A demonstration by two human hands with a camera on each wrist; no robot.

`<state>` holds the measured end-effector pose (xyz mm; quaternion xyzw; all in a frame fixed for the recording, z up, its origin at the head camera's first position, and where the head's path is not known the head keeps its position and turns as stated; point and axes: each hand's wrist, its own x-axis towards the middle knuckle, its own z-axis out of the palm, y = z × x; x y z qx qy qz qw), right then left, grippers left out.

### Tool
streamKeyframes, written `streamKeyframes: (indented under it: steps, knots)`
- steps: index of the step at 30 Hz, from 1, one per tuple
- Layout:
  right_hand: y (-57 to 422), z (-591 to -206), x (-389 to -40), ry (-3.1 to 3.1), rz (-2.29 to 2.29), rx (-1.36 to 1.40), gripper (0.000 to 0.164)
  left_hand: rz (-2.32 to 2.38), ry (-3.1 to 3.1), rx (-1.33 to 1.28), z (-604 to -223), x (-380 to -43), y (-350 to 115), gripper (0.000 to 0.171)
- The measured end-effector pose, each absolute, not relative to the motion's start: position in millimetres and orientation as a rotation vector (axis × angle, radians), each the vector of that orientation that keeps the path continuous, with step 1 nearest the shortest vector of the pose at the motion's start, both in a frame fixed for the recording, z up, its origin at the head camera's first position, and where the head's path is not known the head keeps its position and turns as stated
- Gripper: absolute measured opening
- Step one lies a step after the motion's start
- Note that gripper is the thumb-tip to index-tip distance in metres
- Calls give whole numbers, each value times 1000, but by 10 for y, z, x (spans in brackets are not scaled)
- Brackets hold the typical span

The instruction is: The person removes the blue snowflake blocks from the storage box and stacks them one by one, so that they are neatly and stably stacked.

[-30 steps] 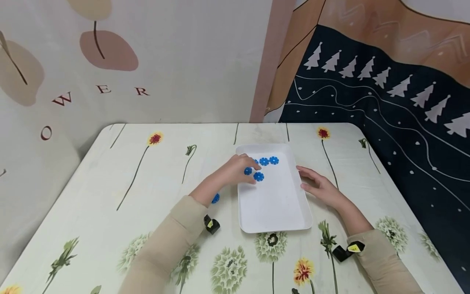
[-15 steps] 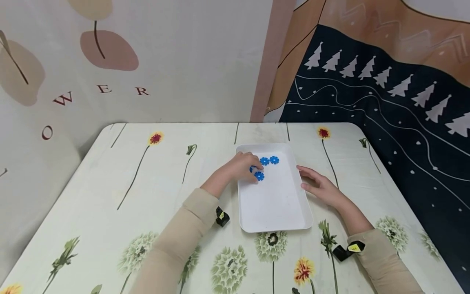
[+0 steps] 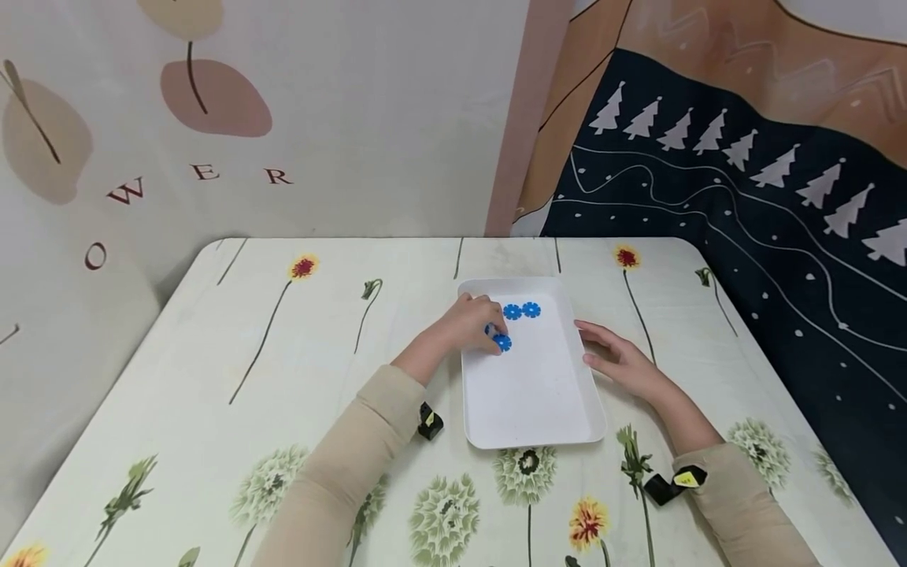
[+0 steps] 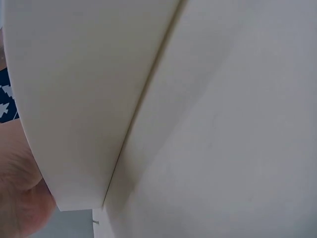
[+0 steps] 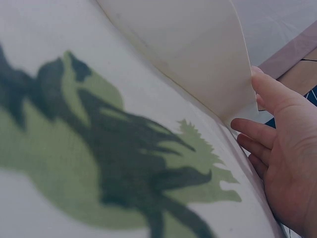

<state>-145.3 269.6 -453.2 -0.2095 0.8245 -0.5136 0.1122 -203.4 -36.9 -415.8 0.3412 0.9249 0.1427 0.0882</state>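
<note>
In the head view a white tray point(image 3: 533, 394) stands in the middle of the table. My left hand point(image 3: 468, 324) reaches over its left rim, thumb and fingers curled round a blue flower-shaped plastic piece point(image 3: 489, 329); the fingers partly cover it. Another such blue disc point(image 3: 503, 342) lies right by the thumb. Two more blue flower discs point(image 3: 521, 310) sit side by side near the tray's far end. My right hand point(image 3: 623, 362) rests at the right side, its fingers extended against the tray; the right wrist view shows the thumb point(image 5: 275, 91) at the rim.
A flower-printed cloth point(image 3: 319, 354) covers the table. Dark wrist cameras point(image 3: 429, 421) hang under both sleeves. Behind the table stand a pale printed backdrop point(image 3: 375, 118) and a dark blue one with trees point(image 3: 708, 189). The left wrist view shows mostly the tray's outer wall point(image 4: 89, 99).
My left hand has moved slightly right and its fingers have closed in round a blue piece. The left sleeve now hides a blue piece seen on the cloth earlier. My right hand stays put.
</note>
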Motion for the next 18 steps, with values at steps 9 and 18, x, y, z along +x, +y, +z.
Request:
streamKeyframes:
  steps: [9, 18]
  knots:
    - [2706, -4545, -1459, 2416, -1507, -615, 57, 469, 2733, 988, -4182, -2047, -387, 29]
    - [2698, -4537, -1464, 2432, -1483, -612, 57, 659, 2734, 1003, -4184, -1998, -438, 31]
